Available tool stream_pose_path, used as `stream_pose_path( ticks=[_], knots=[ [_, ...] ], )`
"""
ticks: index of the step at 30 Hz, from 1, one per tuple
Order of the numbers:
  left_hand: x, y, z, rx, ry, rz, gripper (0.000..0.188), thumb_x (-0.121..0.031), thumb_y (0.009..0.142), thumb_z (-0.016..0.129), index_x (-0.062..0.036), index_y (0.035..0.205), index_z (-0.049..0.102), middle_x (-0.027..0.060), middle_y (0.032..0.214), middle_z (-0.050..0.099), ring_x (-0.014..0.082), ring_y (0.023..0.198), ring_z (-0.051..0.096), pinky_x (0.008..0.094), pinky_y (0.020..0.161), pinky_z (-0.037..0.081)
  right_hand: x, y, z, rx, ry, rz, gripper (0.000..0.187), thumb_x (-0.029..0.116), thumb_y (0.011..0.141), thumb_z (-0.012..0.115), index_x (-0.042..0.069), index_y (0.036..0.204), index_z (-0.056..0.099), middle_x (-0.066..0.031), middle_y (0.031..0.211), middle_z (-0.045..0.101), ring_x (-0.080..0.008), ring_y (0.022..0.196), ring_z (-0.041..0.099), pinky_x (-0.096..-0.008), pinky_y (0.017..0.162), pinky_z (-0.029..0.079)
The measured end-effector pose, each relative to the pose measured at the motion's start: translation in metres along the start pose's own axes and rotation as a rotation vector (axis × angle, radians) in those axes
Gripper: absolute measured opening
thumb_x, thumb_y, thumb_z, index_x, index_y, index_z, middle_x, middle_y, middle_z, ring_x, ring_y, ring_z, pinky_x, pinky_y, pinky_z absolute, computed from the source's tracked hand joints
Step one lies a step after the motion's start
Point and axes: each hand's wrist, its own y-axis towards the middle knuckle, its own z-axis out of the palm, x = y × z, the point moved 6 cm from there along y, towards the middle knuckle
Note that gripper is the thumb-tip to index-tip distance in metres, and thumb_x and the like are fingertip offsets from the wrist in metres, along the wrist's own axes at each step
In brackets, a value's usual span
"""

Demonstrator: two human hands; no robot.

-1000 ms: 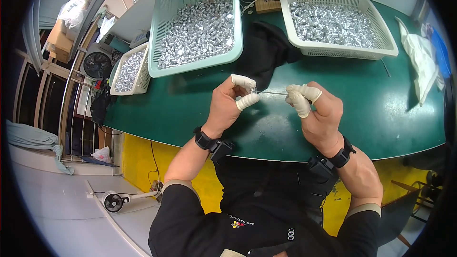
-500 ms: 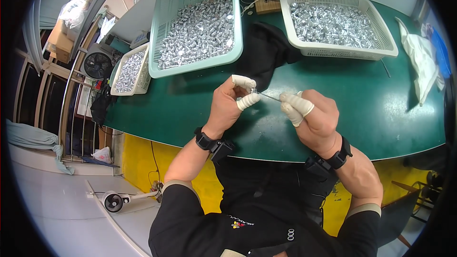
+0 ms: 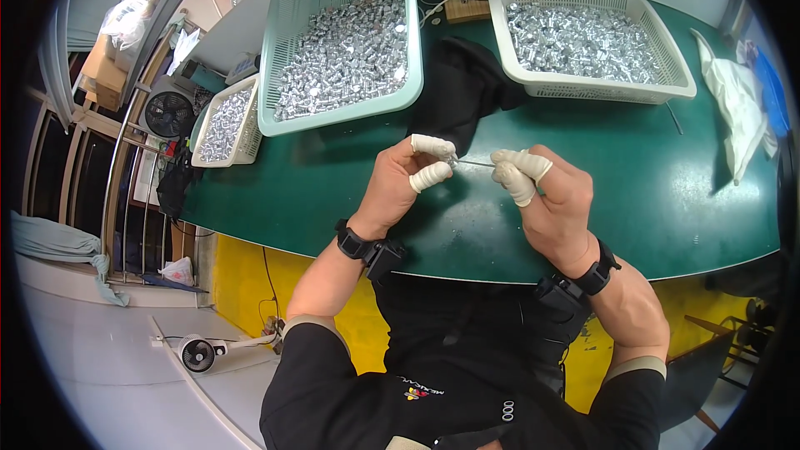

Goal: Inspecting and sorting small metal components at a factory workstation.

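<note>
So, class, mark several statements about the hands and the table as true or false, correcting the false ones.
1. The left hand pinches a small, silvery metal part. True.
2. The right hand is empty. False: it grips a thin, grey metal rod.
3. A crumpled black cloth lies on the glossy green table. True.
4. The large, pale-green plastic basket stands right of that cloth. False: it stands left.
5. White finger covers are on both hands. True.
</note>
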Motion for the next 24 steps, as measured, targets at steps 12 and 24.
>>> stream_pose_path(
  ticks=[12,24],
  knots=[
    [-0.004,-0.004,0.004,0.014,0.249,0.133,0.018,-0.004,0.088,0.076,-0.0027,0.103,0.066,0.0025,0.100,0.068,0.0110,0.091,0.064,0.0263,0.086,0.051,-0.051,-0.012,0.012,0.152,0.340,0.825,0.016,0.013,0.097,0.067,0.000,0.104,0.073,-0.0043,0.079,0.070,-0.0090,0.070,0.064,-0.0219,0.059,0.048],
    [0.000,-0.002,-0.004,0.008,0.061,0.013,0.016,-0.007,0.091,0.075,-0.0032,0.104,0.067,0.0005,0.096,0.068,0.0096,0.088,0.063,0.0256,0.082,0.051,-0.026,0.006,0.003,0.132,0.140,0.256,0.020,0.014,0.097,0.067,-0.001,0.109,0.073,-0.0043,0.081,0.072,-0.0078,0.072,0.065,-0.0218,0.060,0.048]
  ],
)
